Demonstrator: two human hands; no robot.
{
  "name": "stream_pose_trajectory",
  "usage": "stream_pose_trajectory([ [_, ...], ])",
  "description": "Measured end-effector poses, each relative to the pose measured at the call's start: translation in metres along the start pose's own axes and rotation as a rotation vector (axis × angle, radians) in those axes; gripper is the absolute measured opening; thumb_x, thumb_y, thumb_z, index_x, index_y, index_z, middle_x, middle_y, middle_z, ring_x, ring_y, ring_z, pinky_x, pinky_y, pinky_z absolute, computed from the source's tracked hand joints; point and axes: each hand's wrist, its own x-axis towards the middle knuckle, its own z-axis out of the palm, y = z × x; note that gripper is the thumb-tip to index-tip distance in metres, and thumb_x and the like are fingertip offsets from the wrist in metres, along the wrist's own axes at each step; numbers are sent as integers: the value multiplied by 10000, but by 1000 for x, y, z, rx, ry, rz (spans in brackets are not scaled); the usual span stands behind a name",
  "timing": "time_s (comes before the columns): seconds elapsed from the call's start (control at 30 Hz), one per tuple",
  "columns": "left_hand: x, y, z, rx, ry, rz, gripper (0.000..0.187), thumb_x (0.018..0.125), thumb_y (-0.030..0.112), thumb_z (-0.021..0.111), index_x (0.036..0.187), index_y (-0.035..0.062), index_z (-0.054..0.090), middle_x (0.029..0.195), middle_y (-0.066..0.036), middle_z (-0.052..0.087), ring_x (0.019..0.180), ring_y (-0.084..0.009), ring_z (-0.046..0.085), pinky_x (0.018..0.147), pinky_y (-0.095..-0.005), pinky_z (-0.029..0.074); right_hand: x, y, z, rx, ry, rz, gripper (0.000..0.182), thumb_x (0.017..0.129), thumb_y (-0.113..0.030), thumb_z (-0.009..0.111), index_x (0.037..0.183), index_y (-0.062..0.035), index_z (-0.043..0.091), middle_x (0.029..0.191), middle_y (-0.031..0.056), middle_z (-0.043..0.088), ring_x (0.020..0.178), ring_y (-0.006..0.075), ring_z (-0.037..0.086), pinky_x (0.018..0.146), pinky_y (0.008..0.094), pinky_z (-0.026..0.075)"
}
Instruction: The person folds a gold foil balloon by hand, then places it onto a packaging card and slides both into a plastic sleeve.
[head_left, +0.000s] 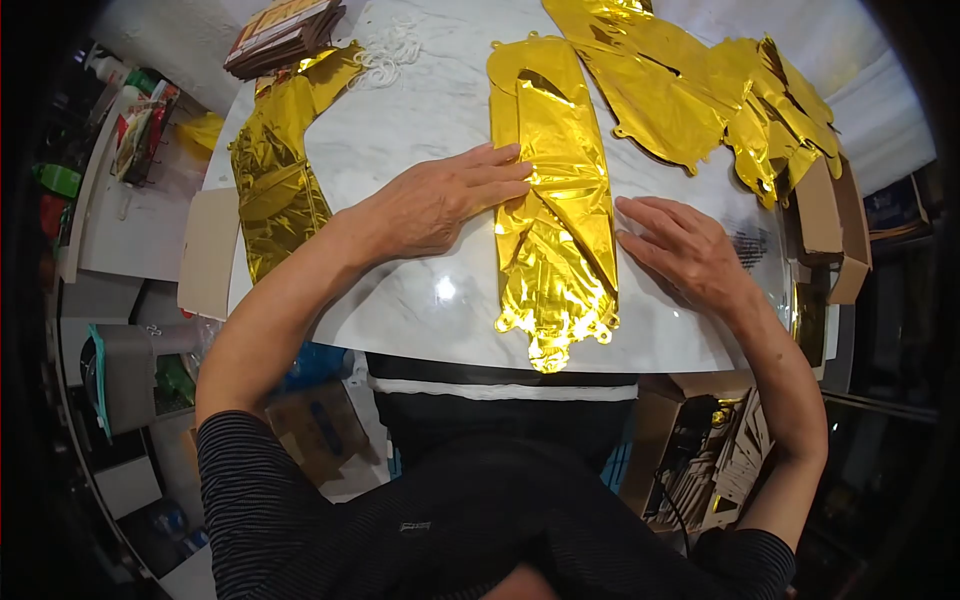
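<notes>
A folded gold foil sheet (565,185) lies lengthwise on the marble-patterned table (400,300), its tabbed lower end at the front edge. The fingertips of my left hand (440,200) rest on its left side, fingers stretched out and palm down. Just right of the foil is my right hand (685,245), its fingers apart and slightly bent, with nothing held. More gold foil pieces (650,85) are spread at the upper right. Another long foil piece (280,180) lies beyond my left forearm.
A stack of brown and orange packets (285,38) sits at the back left, beside white strings (388,52). Cardboard boxes stand at the right edge (840,225) and below the table (655,440). A grey bin (135,380) is at the left.
</notes>
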Motion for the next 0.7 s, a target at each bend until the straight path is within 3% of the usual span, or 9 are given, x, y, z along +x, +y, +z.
stream_pose_trajectory([
  [0.4, 0, 4, 0, -122, -28, -130, 580, 960, -9, 626, 1521, 97, 524, 1556, -130, 568, 1480, -332, 500, 1170, -430, 503, 37, 5, 17, 25, 80, -9, 346, 854, -84, 749, 1186, -35, 664, 1372, 162, 673, 1286, 360, 657, 1059, 464, 574],
  [0.57, 0, 5, 1, -115, -23, -97, 541, 985, 225, 713, 1494, 107, 574, 1595, -105, 534, 1499, -326, 476, 1174, -432, 493, 33, 15, 28, 64, 5, -56, 380, 858, -71, 747, 1229, -35, 676, 1382, 134, 686, 1306, 354, 656, 1138, 500, 527],
  [0.7, -1, 8, -1, -116, -9, -80, 564, 987, 297, 718, 1498, 111, 568, 1609, -96, 521, 1502, -325, 472, 1175, -432, 489, 29, 15, 35, 209, 36, 30, 317, 888, -48, 738, 1200, -30, 686, 1339, 132, 725, 1287, 336, 678, 1144, 508, 523],
])
